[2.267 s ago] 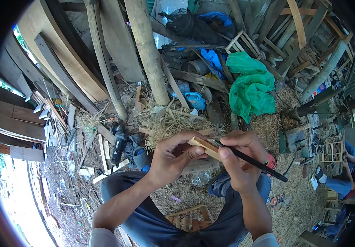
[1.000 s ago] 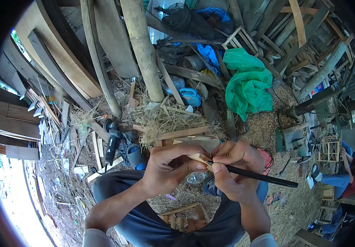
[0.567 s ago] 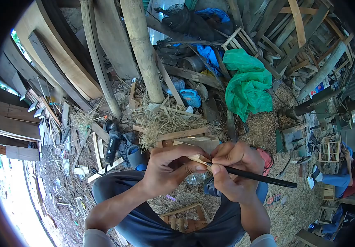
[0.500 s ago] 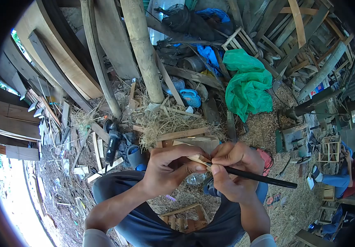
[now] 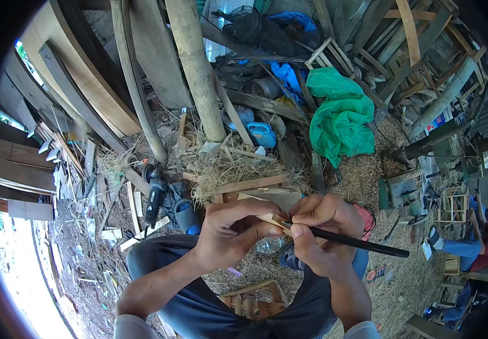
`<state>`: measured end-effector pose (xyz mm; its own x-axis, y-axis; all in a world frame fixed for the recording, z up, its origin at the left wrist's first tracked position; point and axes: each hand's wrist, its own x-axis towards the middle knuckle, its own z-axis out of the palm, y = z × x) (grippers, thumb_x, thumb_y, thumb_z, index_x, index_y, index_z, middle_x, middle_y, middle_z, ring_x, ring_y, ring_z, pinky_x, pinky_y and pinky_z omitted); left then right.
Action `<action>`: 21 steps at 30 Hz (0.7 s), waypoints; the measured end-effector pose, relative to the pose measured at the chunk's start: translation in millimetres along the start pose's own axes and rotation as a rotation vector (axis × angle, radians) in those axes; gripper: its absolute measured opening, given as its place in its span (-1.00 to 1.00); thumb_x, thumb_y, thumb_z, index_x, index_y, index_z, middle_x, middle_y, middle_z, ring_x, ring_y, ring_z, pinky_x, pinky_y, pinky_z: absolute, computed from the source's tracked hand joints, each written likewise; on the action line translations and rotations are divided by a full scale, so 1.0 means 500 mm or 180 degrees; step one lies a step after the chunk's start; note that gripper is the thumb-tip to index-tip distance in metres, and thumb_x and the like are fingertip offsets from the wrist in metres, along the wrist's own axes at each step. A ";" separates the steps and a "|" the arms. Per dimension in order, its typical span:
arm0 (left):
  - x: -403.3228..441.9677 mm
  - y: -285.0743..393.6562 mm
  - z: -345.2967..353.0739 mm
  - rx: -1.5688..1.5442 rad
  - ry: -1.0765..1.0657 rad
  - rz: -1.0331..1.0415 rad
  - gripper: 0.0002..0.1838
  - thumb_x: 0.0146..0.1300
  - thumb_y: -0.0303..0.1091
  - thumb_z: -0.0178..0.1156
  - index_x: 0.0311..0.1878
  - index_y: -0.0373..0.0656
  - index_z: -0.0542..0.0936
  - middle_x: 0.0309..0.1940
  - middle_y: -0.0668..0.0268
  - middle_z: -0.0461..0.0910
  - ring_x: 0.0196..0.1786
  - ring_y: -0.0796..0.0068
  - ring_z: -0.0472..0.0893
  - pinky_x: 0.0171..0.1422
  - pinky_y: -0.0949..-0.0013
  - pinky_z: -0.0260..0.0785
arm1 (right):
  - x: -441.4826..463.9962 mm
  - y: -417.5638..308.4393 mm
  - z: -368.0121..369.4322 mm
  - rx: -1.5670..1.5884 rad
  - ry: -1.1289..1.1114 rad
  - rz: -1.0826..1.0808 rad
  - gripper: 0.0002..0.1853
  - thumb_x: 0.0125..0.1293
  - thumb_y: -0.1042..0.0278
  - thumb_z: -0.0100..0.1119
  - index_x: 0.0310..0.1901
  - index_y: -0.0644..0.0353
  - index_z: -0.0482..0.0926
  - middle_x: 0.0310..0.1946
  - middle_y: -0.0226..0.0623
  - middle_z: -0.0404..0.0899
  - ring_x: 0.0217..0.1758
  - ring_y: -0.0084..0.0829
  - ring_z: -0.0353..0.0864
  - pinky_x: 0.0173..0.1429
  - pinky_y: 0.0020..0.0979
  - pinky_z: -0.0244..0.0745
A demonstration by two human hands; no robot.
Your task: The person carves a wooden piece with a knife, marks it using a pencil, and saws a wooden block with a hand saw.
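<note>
My left hand is closed on a small pale wood piece, pinched between thumb and fingers at its near end. A slender black pencil-like tool lies in my right hand, gripped close to its tip, with its long end sticking out to the right. The tip meets the wood or sits right beside it; fingers partly hide the contact. Both hands are close together above my lap, and my right thumb is at the edge of the wood.
Below my hands a slatted wooden frame stands between my legs. A black angle grinder lies to the left among wood offcuts. Ahead are a bamboo post and a green plastic sheet. Another person sits at far right.
My hands stay almost in place, with the black tool shifting very slightly against the wood. The person at far right has moved their upper body and arms a little.
</note>
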<state>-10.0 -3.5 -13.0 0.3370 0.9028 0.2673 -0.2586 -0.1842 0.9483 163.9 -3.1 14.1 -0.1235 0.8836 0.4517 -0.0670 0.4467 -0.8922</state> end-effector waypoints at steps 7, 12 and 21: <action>-0.002 -0.003 0.001 -0.0095 0.0004 -0.0041 -0.74 0.17 -0.73 0.21 -0.05 -0.38 0.57 -0.13 0.10 0.64 -0.08 0.38 0.67 0.00 0.39 0.63 | 0.001 -0.003 0.000 -0.0055 0.0017 0.0043 -0.84 -0.04 0.68 0.29 -0.42 0.33 0.51 -0.52 -0.23 0.58 -0.48 -0.53 0.61 -0.45 -0.57 0.43; -0.001 -0.002 0.001 -0.0054 -0.0005 0.0005 -0.74 0.17 -0.74 0.21 -0.05 -0.39 0.56 -0.14 0.09 0.64 -0.07 0.39 0.67 -0.01 0.40 0.63 | 0.004 -0.004 -0.001 -0.0020 -0.0054 -0.0015 -0.85 -0.03 0.67 0.30 -0.43 0.33 0.51 -0.52 -0.23 0.58 -0.48 -0.52 0.62 -0.45 -0.56 0.44; 0.000 0.001 -0.001 -0.0005 -0.0038 0.0024 -0.73 0.16 -0.73 0.22 -0.04 -0.38 0.57 -0.14 0.11 0.64 -0.08 0.41 0.67 0.00 0.41 0.61 | 0.004 -0.007 -0.002 -0.0074 -0.0006 0.0003 -0.85 -0.03 0.67 0.29 -0.44 0.32 0.51 -0.53 -0.24 0.58 -0.50 -0.54 0.61 -0.46 -0.57 0.44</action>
<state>-10.5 -3.6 -12.8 0.3459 0.8966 0.2765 -0.2627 -0.1904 0.9459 164.9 -2.7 18.0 -0.1254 0.8837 0.4509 -0.0439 0.4491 -0.8924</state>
